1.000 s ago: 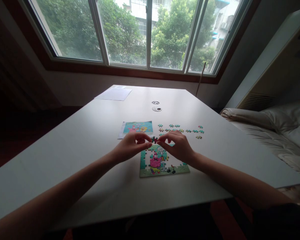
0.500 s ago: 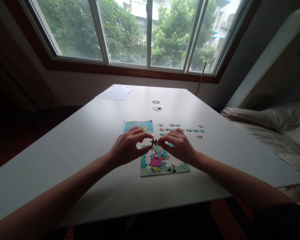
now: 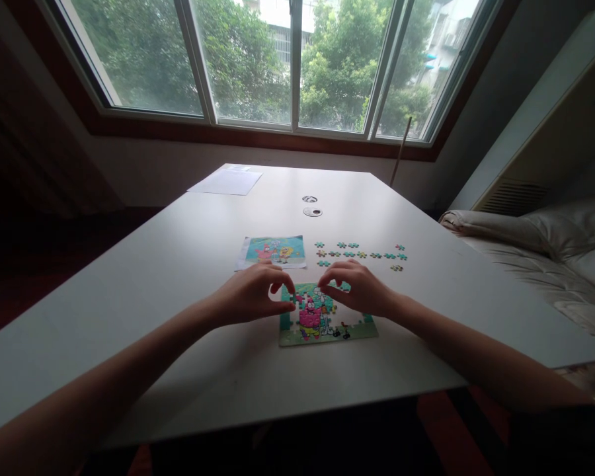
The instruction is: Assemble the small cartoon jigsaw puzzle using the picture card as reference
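Note:
A partly assembled jigsaw puzzle [image 3: 310, 324] lies on the white table, with a pink starfish figure and gaps around it. At its left side is my left hand [image 3: 258, 291], thumb and index finger curled about a small pink and green puzzle piece [image 3: 299, 299] at a gap. My right hand [image 3: 354, 285] hovers over the puzzle's upper right part, its thumb and index finger bent and a little apart, with no piece visible between them. Behind the left hand lies a picture sheet [image 3: 276, 250] with cartoon figures. The hands partly cover the puzzle's upper edge.
Several loose puzzle pieces [image 3: 350, 254] are spread in rows behind my right hand. Two round discs [image 3: 312, 211] lie farther back on the table [image 3: 188, 244]. White paper [image 3: 225, 181] is at the far left corner. A pale sofa [image 3: 515, 244] stands to the right.
The puzzle piece between both hands has moved down and left into the puzzle area. My left hand has come slightly lower with it; my right hand has moved right, away from the piece.

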The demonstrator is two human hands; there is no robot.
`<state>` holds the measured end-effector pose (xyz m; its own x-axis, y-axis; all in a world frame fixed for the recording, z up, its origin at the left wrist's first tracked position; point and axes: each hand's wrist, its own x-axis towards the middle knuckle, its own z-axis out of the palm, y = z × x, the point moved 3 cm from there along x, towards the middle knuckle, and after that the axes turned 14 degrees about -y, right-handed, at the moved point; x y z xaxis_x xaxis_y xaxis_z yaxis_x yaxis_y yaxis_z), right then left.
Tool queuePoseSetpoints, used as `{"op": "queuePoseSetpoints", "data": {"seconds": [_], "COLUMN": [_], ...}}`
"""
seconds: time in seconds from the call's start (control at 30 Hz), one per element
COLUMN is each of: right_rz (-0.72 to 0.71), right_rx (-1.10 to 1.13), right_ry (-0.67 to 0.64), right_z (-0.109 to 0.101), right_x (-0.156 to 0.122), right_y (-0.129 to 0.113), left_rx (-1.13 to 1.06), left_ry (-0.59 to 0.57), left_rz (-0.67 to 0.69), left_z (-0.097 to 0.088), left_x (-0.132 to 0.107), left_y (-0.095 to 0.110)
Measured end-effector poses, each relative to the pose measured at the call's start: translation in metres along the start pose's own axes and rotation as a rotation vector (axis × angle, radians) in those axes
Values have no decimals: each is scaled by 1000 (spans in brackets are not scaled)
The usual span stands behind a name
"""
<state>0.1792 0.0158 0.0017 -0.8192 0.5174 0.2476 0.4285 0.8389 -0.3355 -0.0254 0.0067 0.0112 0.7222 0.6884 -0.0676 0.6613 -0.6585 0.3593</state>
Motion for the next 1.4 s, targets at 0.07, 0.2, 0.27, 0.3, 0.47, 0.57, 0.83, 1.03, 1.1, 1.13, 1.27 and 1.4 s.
{"op": "queuePoseSetpoints", "data": {"seconds": [0.07,0.2,0.27,0.3,0.47,0.57,0.83,1.03,1.1,1.13,1.27,1.4], "right_rz": [-28,-66,-68,-66,-69,-85,-112,-100,-92,-90,-94,-96], "right_rx": [16,33,25,20,4,-6,-1,-59,-94,-109,-146,-152], "right_ry": [-50,-107,-137,-150,-191,-199,-201,-206,-208,-208,-213,-217], "right_z": [4,9,10,10,13,16,22,21,20,20,20,19], "right_x": [0,2,3,4,5,4,4,4,3,3,4,4], "right_y": [-1,-9,-12,-14,-17,-15,-13,-17,-18,-19,-22,-23], "left_rx": [-7,1,11,19,79,96,85,69,64,60,-25,-186], "left_ry": [-42,-76,-80,-79,-81,-86,-95,-76,-72,-70,-91,-163], "left_rz": [-33,-67,-68,-70,-77,-69,-32,-68,-81,-86,-131,-249], "left_z": [2,2,1,0,-3,-3,0,0,0,1,5,11], "left_x": [0,-1,-1,-1,-3,-4,-3,-2,-2,-2,0,3], "left_y": [-1,2,5,6,11,12,8,4,2,1,-8,-18]}}
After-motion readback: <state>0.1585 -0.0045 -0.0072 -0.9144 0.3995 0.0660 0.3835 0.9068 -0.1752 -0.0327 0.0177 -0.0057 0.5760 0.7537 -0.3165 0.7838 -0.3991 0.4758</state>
